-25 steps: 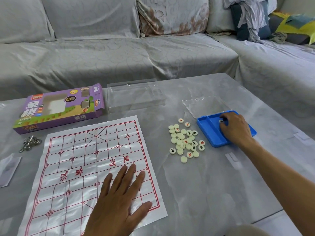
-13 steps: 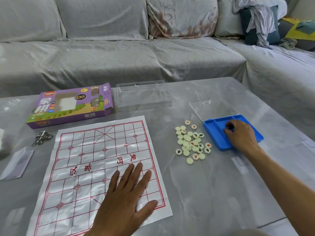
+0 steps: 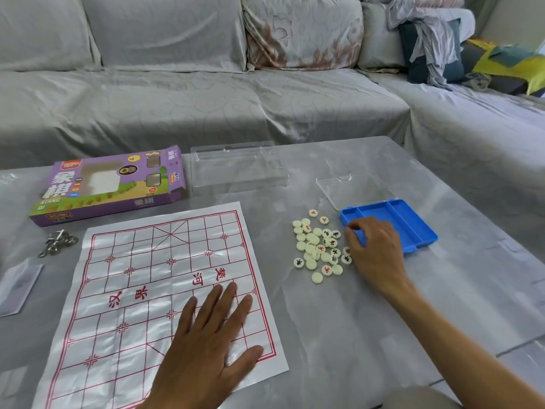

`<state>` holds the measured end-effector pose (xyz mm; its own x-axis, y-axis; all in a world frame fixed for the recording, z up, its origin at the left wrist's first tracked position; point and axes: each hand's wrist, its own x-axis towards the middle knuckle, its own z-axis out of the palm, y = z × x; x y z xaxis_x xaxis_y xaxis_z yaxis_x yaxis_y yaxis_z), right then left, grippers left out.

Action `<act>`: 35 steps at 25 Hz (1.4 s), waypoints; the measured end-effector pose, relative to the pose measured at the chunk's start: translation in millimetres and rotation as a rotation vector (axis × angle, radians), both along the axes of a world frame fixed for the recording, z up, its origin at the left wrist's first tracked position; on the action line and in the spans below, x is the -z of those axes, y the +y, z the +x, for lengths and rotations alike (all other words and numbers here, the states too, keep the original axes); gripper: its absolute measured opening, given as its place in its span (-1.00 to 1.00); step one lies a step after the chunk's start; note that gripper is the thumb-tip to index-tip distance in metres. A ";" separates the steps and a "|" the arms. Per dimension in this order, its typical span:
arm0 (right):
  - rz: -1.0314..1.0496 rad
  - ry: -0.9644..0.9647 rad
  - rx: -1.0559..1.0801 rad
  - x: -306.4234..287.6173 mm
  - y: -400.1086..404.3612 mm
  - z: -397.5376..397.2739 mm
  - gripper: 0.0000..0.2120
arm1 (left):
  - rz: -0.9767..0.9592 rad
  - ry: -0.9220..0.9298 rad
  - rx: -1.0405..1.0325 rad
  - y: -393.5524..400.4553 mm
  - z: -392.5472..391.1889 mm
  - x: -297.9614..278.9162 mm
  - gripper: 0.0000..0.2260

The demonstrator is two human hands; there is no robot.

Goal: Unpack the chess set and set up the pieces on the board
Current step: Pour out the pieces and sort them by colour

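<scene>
A person's left hand (image 3: 206, 340) lies flat, fingers spread, on the near right part of the paper chess board (image 3: 165, 293) spread on a grey table (image 3: 339, 335). Right of the board, the round chess pieces (image 3: 320, 246) sit in a loose heap, and the right hand (image 3: 374, 249) rests at the heap's far edge against the blue tray (image 3: 413, 222), fingers curled; whether it holds a piece cannot be told. The purple box (image 3: 109, 184) lies beyond the board's far left corner.
</scene>
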<state>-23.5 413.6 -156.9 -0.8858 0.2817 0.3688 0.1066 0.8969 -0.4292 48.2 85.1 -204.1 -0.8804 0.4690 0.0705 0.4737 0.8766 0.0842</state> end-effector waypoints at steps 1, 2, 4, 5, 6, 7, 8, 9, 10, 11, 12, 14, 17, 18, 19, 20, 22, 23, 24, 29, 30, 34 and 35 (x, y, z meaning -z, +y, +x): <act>0.034 -0.022 0.048 -0.1 11.3 9.6 -0.89 | -0.001 -0.012 0.004 0.0 -0.2 -0.1 -0.36; 0.046 -0.070 0.072 1.1 21.6 19.6 -0.87 | -0.006 -0.017 0.006 -0.3 -0.4 -1.0 -0.36; 0.037 -0.171 0.011 6.6 35.3 33.7 -0.85 | -0.017 -0.013 -0.003 1.1 0.6 -2.8 -0.36; 0.023 -0.184 -0.027 8.3 40.8 36.2 -0.86 | -0.022 -0.021 -0.004 2.1 1.6 -3.6 -0.36; 0.000 -0.172 -0.053 8.5 43.1 33.1 -0.86 | -0.023 -0.033 -0.009 1.2 2.0 -4.4 -0.36; -0.014 -0.159 -0.074 7.0 43.8 25.7 -0.86 | -0.017 -0.038 -0.015 0.8 2.3 -5.7 -0.36; -0.011 -0.158 -0.083 6.1 45.7 15.8 -0.86 | -0.012 -0.039 -0.013 1.2 2.3 -6.8 -0.36; 0.000 -0.163 -0.081 5.6 47.3 2.5 -0.86 | -0.015 -0.032 -0.007 1.6 2.0 -7.3 -0.37; 0.013 -0.177 -0.077 3.6 48.6 -13.5 -0.85 | -0.014 -0.023 -0.001 1.9 1.6 -7.0 -0.37; 0.030 -0.196 -0.082 1.5 49.6 -30.7 -0.84 | -0.007 -0.016 0.002 1.8 1.9 -6.1 -0.37; 0.043 -0.224 -0.090 -0.4 49.5 -47.8 -0.83 | 0.003 -0.011 0.008 1.5 1.1 -4.9 -0.36; 0.056 -0.275 -0.099 -6.0 41.4 -80.8 -0.80 | 0.020 0.004 0.027 -0.1 -1.4 -1.4 -0.35; 0.089 -0.303 -0.107 -9.0 20.5 -123.1 -0.74 | 0.031 0.051 0.072 -1.2 -4.9 6.5 -0.33; 0.102 -0.308 -0.110 -7.7 13.4 -133.2 -0.73 | 0.035 0.061 0.080 -1.2 -6.5 9.2 -0.33; 0.112 -0.305 -0.106 -7.1 7.0 -141.4 -0.72 | 0.041 0.071 0.082 -1.2 -8.3 11.1 -0.32; 0.122 -0.297 -0.094 -6.6 2.2 -146.9 -0.73 | 0.044 0.071 0.080 -0.7 -9.9 12.4 -0.31; 0.131 -0.266 -0.063 -5.3 -3.5 -152.7 -0.75 | 0.034 0.072 0.073 -0.1 -12.1 14.8 -0.30; 0.131 -0.263 -0.058 -4.3 -4.0 -154.7 -0.76 | 0.032 0.074 0.071 0.1 -12.1 15.6 -0.30; 0.128 -0.270 -0.061 -3.7 -3.5 -154.9 -0.76 | 0.034 0.077 0.072 0.2 -12.0 16.2 -0.30; -0.060 -0.066 -0.110 0.0 -6.6 -118.4 -0.69 | 0.049 0.081 0.062 0.9 -11.2 12.1 -0.32; -0.082 -0.050 -0.158 1.6 -8.4 -104.2 -0.69 | 0.043 0.074 0.052 1.0 -9.9 10.7 -0.33; 0.011 -0.110 -0.180 0.4 -3.8 -82.1 -0.61 | 0.046 0.045 0.043 1.9 -7.2 8.0 -0.33; 0.051 -0.177 -0.150 -5.5 -1.7 -90.3 -0.56 | 0.048 0.040 0.047 1.6 -7.4 8.9 -0.33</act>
<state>-113.8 411.9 -151.3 -0.9685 0.1271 0.2140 0.0402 0.9284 -0.3693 40.7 86.7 -213.0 -0.8537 0.5047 0.1283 0.5178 0.8489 0.1063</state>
